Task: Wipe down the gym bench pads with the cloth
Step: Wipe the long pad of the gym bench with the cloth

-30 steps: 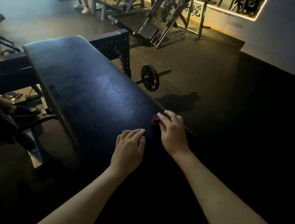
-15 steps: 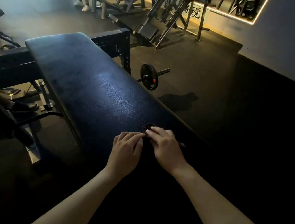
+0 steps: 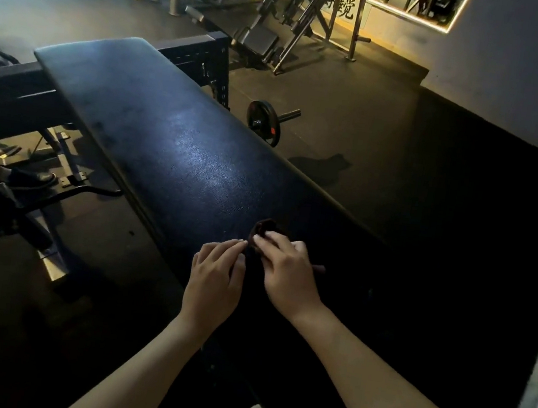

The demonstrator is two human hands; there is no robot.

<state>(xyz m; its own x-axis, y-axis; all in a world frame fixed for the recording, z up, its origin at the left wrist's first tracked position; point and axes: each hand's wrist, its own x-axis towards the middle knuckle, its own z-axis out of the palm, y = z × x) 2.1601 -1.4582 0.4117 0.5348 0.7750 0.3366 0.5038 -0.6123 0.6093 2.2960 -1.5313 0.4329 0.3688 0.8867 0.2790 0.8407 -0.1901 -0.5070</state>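
Head view, looking down the long dark bench pad (image 3: 154, 125). Right hand (image 3: 286, 270) curled over a small dark cloth (image 3: 266, 227), bunched on the near part of the pad, pinning it against the vinyl. Left hand (image 3: 216, 274) just beside, fingers lightly bent and holding nothing, tips touching the edge of the cloth or very close to it; too dim to tell which. Looks like the setting-up of a stroke, or a bunching of the cloth, rather than a finish: far stretch of pad, up to the rounded end by the black frame (image 3: 195, 55), probably yet to be covered. Next: flatten the wad for more contact, press down, and push away along the length in overlapping passes, out to both side edges. Keep the left hand out of the path, or brace with it on the pad. Beyond, on the floor, a weight plate (image 3: 264, 127) on a short bar.
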